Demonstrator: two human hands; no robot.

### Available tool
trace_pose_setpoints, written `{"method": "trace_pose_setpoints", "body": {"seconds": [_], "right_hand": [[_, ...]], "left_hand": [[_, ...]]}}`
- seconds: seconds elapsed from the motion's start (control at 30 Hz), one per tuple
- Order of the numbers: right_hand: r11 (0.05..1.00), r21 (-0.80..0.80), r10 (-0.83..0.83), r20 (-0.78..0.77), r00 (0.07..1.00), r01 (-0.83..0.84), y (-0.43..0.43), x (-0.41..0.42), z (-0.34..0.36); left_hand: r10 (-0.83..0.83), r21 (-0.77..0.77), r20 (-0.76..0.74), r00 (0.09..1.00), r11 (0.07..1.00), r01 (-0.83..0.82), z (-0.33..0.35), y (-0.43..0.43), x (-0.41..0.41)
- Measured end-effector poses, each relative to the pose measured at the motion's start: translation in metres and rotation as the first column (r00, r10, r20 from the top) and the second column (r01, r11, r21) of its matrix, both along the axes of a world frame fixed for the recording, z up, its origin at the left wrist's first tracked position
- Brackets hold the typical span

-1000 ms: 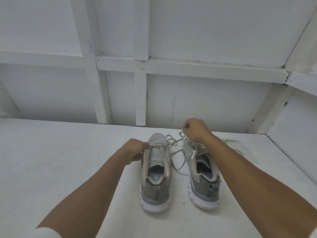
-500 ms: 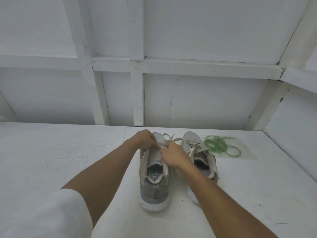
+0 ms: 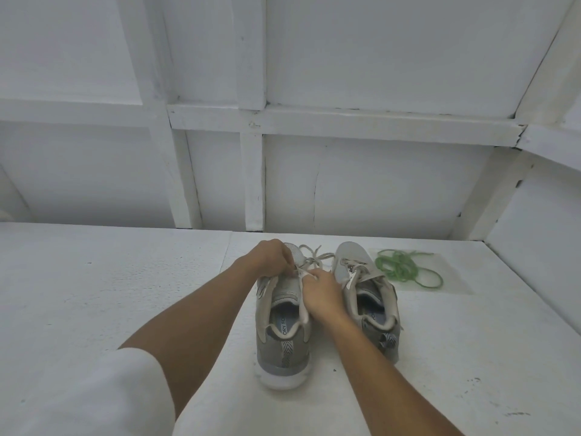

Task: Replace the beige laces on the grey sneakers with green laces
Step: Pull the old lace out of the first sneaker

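Head camera looks down at a white table (image 3: 94,294). On it stand the left sneaker (image 3: 283,344) and the right sneaker (image 3: 372,302). Both are grey with white soles. They sit side by side in the middle of the table. Their heels are near me and their toes point far away, toward the white wall (image 3: 377,184).

Both my hands are on the left sneaker, up at the top of its tongue. My left hand (image 3: 272,258) is on the far left side of the shoe. Its fingers are curled and they pinch the beige lace (image 3: 314,258). My right hand (image 3: 320,289) is on the right side of the same shoe, between the two sneakers. Its fingers are curled too, and they pinch a bit of the same beige lace. My two hands are very close, almost touching. The ends of the lace lie loose on the table between the two toes.

The right sneaker has a second lace (image 3: 350,272) of its own, hanging loose and messy.

The green laces (image 3: 399,267) lie in a tangled pile on the table, just to the right of the right sneaker's toe. They sit on a clear plastic sheet (image 3: 452,283).

My white sleeve (image 3: 78,398) shows at the near left.
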State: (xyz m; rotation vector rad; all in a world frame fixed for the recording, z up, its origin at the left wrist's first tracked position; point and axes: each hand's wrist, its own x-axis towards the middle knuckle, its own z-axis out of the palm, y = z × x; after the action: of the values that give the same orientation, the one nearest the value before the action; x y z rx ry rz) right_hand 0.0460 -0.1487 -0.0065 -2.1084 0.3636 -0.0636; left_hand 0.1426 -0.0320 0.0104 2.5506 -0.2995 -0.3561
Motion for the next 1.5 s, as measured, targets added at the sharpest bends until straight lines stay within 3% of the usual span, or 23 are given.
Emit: {"method": "trace_pose_setpoints", "body": {"seconds": [0.13, 0.2, 0.27, 0.37, 0.53, 0.67, 1.0, 1.2, 1.33, 1.4, 1.5], "right_hand": [[1.0, 0.018, -0.008, 0.012, 1.0, 0.008, 0.0, -0.003, 0.001], [1.0, 0.014, -0.011, 0.018, 1.0, 0.011, 0.001, -0.003, 0.002], [1.0, 0.012, -0.014, 0.014, 1.0, 0.014, 0.001, -0.002, 0.001], [1.0, 0.02, -0.019, 0.022, 1.0, 0.019, 0.001, -0.002, -0.002], [0.999, 0.039, -0.036, 0.028, 0.999, 0.035, 0.001, -0.003, -0.001], [1.0, 0.009, -0.03, 0.032, 0.999, 0.03, 0.002, -0.003, -0.001], [0.999, -0.015, -0.041, 0.038, 0.998, 0.041, 0.004, 0.0, -0.005], [0.999, 0.028, -0.045, 0.034, 0.998, 0.044, 0.003, -0.001, -0.004], [0.997, 0.035, -0.066, 0.031, 0.997, 0.065, 0.003, -0.004, 0.0], [0.996, 0.039, -0.077, 0.032, 0.997, 0.075, 0.004, -0.005, 0.002], [0.996, 0.047, -0.082, 0.034, 0.996, 0.081, 0.004, -0.007, 0.004]], "left_hand": [[0.105, -0.036, -0.006, 0.994, 0.994, -0.105, 0.002, 0.007, 0.002], [0.216, -0.105, -0.083, 0.973, 0.969, -0.224, 0.003, 0.021, 0.006], [0.226, -0.079, -0.166, 0.96, 0.967, -0.242, -0.001, 0.035, 0.01], [0.263, -0.026, -0.097, 0.96, 0.963, -0.267, -0.001, 0.04, 0.005], [0.066, 0.018, 0.153, 0.986, 0.997, -0.07, 0.009, 0.019, 0.0], [-0.134, 0.195, 0.081, 0.988, 0.974, 0.116, 0.01, -0.002, -0.005], [-0.162, 0.322, 0.071, 0.984, 0.938, 0.131, 0.01, -0.002, -0.001], [0.106, 0.232, 0.235, 0.966, 0.959, -0.162, 0.019, 0.034, 0.009], [0.331, 0.258, 0.275, 0.903, 0.879, -0.401, 0.017, 0.074, 0.011], [0.317, 0.287, 0.195, 0.928, 0.886, -0.363, 0.014, 0.082, 0.015], [0.134, 0.265, 0.152, 0.979, 0.949, -0.171, 0.023, 0.066, 0.012]]}}
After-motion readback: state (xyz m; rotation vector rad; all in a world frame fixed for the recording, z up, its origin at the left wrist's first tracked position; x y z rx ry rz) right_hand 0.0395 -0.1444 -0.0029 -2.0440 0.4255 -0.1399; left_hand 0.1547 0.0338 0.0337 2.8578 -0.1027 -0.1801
